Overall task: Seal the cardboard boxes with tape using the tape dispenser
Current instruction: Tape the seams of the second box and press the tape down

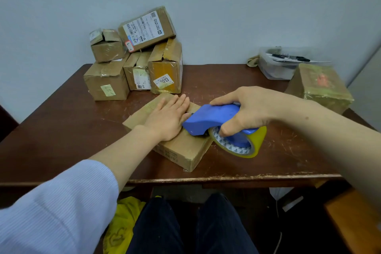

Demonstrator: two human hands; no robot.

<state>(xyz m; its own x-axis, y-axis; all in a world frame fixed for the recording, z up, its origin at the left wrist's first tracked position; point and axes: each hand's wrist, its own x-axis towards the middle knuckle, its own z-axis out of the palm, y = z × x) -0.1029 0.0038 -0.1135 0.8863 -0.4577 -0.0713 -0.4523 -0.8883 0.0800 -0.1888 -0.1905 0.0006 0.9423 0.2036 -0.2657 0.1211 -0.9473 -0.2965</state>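
two hands are working on a flat cardboard box (181,150) near the front edge of the table (61,130).
bare wood is lying open at the left, with a stack of boxes (111,80) crowding the back left; the plain brown box is sitting at an angle, its near corner close to the edge; the left hand (167,119) is pressing flat on its top, fingers straight; the blue tape dispenser (208,117) is resting its nose on the box's right side, its yellow tape roll (257,144) hanging over the table; the right hand (247,109) is gripping the handle, fingers curled round it; more bare wood is lying further right, before a taped box (321,86).
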